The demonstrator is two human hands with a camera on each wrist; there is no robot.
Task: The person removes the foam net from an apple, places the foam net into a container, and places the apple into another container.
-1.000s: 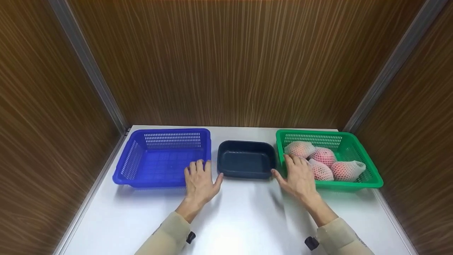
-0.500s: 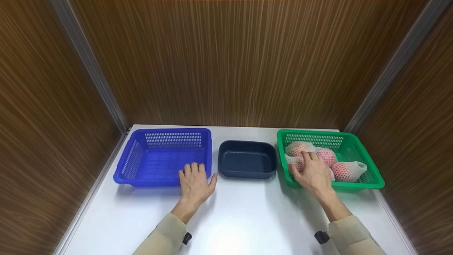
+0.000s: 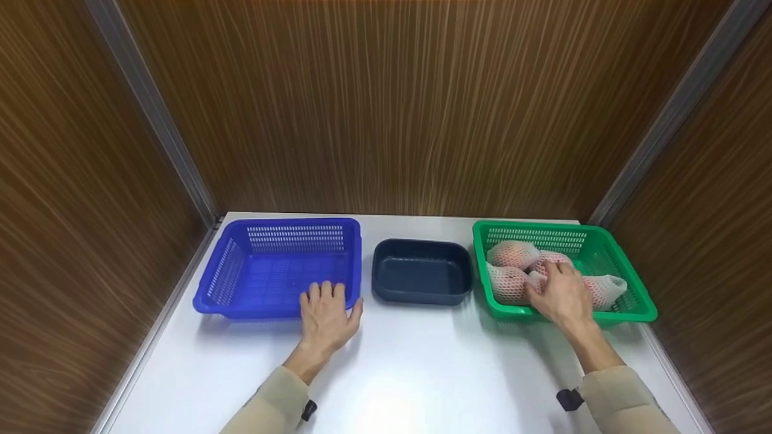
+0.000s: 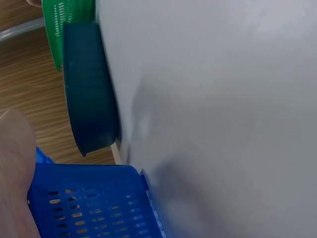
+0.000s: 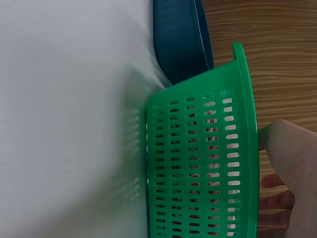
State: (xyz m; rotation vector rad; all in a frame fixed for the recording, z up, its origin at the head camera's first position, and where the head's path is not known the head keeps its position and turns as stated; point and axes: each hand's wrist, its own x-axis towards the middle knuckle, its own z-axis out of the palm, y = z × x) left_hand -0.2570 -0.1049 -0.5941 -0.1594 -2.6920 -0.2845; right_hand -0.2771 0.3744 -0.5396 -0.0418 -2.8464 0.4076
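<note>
My right hand [image 3: 562, 296] is over the front of the green basket [image 3: 638, 314], above pinkish-red round fruit in white foam nets. Its fingers reach over a netted fruit at the middle of the group, and its thumb points left beside another netted fruit [image 3: 508, 283]. Part of the group is hidden under this hand. In the right wrist view the thumb and fingers [image 5: 277, 201] stand apart beyond the basket's rim. My left hand [image 3: 327, 316] lies with relaxed fingers at the front right rim of the blue basket [image 3: 241, 312], holding nothing.
Between the two baskets stands a small dark blue bin [image 3: 422, 298] with nothing in it. All three containers are on a white table [image 3: 410, 361]. Wood-grain panels [image 3: 386, 108] close off the back and both sides.
My right hand has moved right from the basket's left front corner to over the middle fruit. My left hand has slid slightly left and toward me along the blue basket's front.
</note>
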